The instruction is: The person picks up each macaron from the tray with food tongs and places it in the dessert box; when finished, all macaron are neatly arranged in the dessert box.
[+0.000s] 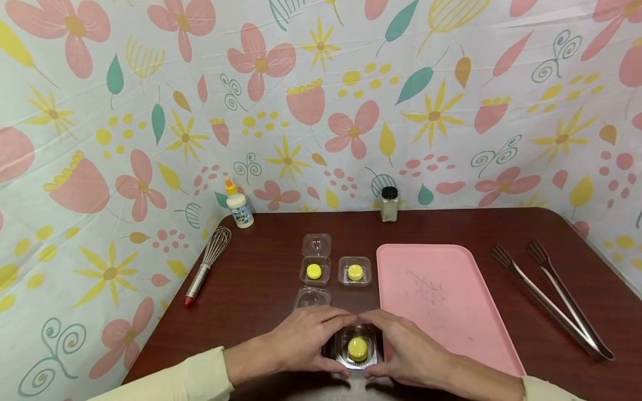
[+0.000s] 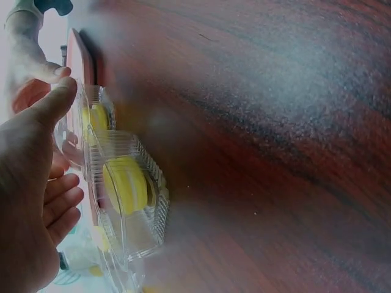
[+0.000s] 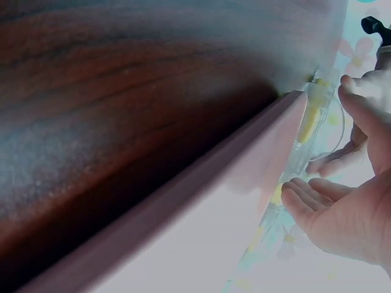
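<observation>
Nearest, at the table's six o'clock: left hand (image 1: 308, 337) and right hand (image 1: 413, 348), thumbs well apart from relaxed fingers, no grip evident, flank a square clear-plastic box (image 1: 357, 366) containing a round yellow macaron (image 1: 358, 349). Probably light, slippery, crushable; take opposite rims. Beyond, twelve o'clock: second clear box (image 1: 355, 260).

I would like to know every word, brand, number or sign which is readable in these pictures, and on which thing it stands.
No text is readable in any view.
Bottle: its blue label is too small and blurred to read.
Jar: no lettering that I can make out.
Tray: dark marks, no readable word.
</observation>
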Motion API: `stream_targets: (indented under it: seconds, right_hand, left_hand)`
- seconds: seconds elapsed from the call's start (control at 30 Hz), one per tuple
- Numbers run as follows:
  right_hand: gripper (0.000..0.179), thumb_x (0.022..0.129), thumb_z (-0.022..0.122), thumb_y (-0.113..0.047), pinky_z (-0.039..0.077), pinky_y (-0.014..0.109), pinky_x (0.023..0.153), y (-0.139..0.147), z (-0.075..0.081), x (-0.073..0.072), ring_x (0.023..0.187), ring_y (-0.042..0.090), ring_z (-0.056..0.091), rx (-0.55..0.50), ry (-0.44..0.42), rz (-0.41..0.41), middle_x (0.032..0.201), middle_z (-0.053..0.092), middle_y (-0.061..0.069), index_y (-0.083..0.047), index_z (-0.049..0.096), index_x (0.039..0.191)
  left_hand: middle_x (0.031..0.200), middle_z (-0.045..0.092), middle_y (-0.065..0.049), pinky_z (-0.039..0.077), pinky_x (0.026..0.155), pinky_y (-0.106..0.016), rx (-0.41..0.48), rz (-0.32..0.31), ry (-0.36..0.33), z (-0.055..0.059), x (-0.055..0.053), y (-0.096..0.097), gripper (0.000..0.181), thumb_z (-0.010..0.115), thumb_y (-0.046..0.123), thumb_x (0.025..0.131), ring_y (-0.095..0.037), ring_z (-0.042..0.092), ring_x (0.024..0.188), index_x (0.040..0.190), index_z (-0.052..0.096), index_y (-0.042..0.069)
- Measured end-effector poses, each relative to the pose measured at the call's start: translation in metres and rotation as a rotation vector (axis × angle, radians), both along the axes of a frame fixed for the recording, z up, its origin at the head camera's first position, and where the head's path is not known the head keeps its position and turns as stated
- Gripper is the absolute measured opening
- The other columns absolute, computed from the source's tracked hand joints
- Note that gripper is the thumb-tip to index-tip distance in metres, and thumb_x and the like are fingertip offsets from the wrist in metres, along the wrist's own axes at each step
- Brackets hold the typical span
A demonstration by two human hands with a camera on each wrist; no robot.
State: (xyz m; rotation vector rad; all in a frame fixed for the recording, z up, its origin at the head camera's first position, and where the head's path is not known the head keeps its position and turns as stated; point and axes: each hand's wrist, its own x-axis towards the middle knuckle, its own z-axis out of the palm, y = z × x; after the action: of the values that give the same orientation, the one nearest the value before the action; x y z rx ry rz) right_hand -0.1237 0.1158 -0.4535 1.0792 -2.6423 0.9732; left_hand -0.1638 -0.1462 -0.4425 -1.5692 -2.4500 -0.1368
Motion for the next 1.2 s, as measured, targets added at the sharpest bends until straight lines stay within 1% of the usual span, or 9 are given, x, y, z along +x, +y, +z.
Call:
stream_targets:
  seconds: [0.13, 0.37, 0.63, 0.8, 0.87, 0.93, 1.07, 1.1, 1.2]
  right_hand:
    - [0.072, 0.074, 0.099, -0.027, 0.059, 0.041, 0.098, 0.002, 0.002, -0.001, 0.115, 0.019, 0.069, 0.013, -0.018, -0.001, 0.128, 0.071, 0.001, -0.003, 0.067, 0.134]
    - [0.062, 0.074, 0.099, -0.027, 0.06, 0.04, 0.094, 0.002, -0.001, -0.003, 0.11, 0.018, 0.07, 0.027, -0.053, 0.004, 0.121, 0.073, -0.001, -0.007, 0.071, 0.126]
    - [0.063, 0.074, 0.1, -0.028, 0.06, 0.041, 0.095, 0.002, -0.001, -0.004, 0.111, 0.019, 0.07, 0.036, -0.052, 0.0, 0.121, 0.073, 0.0, -0.007, 0.071, 0.125]
    - [0.073, 0.078, 0.097, -0.037, 0.057, 0.049, 0.099, 0.005, 0.014, -0.011, 0.117, 0.027, 0.069, 0.048, -0.074, -0.029, 0.129, 0.071, 0.007, 0.0, 0.066, 0.133]
    - [0.075, 0.08, 0.095, -0.038, 0.055, 0.053, 0.102, 0.006, 0.024, -0.019, 0.122, 0.03, 0.068, 0.034, -0.091, -0.056, 0.133, 0.07, 0.011, 0.0, 0.065, 0.137]
    - [0.073, 0.084, 0.093, -0.037, 0.053, 0.056, 0.105, 0.006, 0.034, -0.031, 0.127, 0.033, 0.065, 0.0, -0.108, -0.077, 0.138, 0.068, 0.013, 0.0, 0.064, 0.14]
    - [0.067, 0.089, 0.089, -0.029, 0.05, 0.057, 0.107, 0.005, 0.044, -0.063, 0.13, 0.035, 0.063, -0.066, -0.112, -0.088, 0.141, 0.067, 0.015, 0.001, 0.062, 0.143]
    - [0.067, 0.09, 0.089, -0.028, 0.052, 0.055, 0.106, 0.004, 0.045, -0.072, 0.126, 0.032, 0.065, -0.068, -0.114, -0.087, 0.141, 0.067, 0.016, 0.001, 0.061, 0.144]
    - [0.07, 0.091, 0.087, -0.023, 0.057, 0.044, 0.087, -0.001, 0.046, -0.097, 0.089, 0.022, 0.071, -0.049, -0.128, -0.082, 0.109, 0.074, 0.014, 0.002, 0.056, 0.149]
  left_hand:
    - [0.139, 0.066, 0.005, 0.05, 0.107, -0.026, 0.014, -0.019, 0.006, 0.001, -0.001, 0.0, 0.084, 0.083, 0.068, 0.082, -0.009, 0.064, 0.125, 0.144, 0.062, 0.014]
    - [0.137, 0.067, 0.007, 0.053, 0.103, -0.028, 0.001, -0.005, -0.057, -0.001, 0.001, 0.0, 0.076, 0.083, 0.063, 0.086, -0.008, 0.063, 0.125, 0.142, 0.063, 0.016]
    - [0.137, 0.067, 0.008, 0.053, 0.102, -0.026, 0.009, 0.013, -0.09, -0.001, 0.001, 0.0, 0.075, 0.085, 0.061, 0.085, -0.006, 0.063, 0.125, 0.142, 0.064, 0.017]
    - [0.14, 0.066, 0.007, 0.052, 0.104, -0.028, 0.009, 0.007, -0.099, 0.003, -0.004, -0.001, 0.075, 0.078, 0.064, 0.09, -0.008, 0.063, 0.126, 0.145, 0.062, 0.016]
    - [0.143, 0.065, 0.006, 0.051, 0.107, -0.032, 0.028, 0.02, -0.141, 0.009, -0.011, -0.003, 0.072, 0.073, 0.063, 0.095, -0.009, 0.062, 0.128, 0.147, 0.06, 0.015]
    - [0.145, 0.064, 0.004, 0.05, 0.109, -0.035, 0.07, 0.053, -0.203, 0.016, -0.023, -0.006, 0.067, 0.069, 0.059, 0.099, -0.011, 0.061, 0.13, 0.149, 0.059, 0.015]
    - [0.149, 0.062, 0.002, 0.045, 0.115, -0.038, 0.196, 0.15, -0.327, 0.033, -0.058, -0.018, 0.061, 0.072, 0.048, 0.101, -0.013, 0.057, 0.136, 0.151, 0.058, 0.015]
    - [0.15, 0.062, 0.001, 0.045, 0.116, -0.039, 0.227, 0.177, -0.347, 0.036, -0.068, -0.022, 0.061, 0.074, 0.045, 0.1, -0.015, 0.057, 0.137, 0.151, 0.058, 0.014]
    - [0.153, 0.059, -0.002, 0.045, 0.115, -0.041, 0.287, 0.251, -0.375, 0.042, -0.096, -0.033, 0.065, 0.079, 0.036, 0.099, -0.019, 0.058, 0.137, 0.154, 0.055, 0.012]
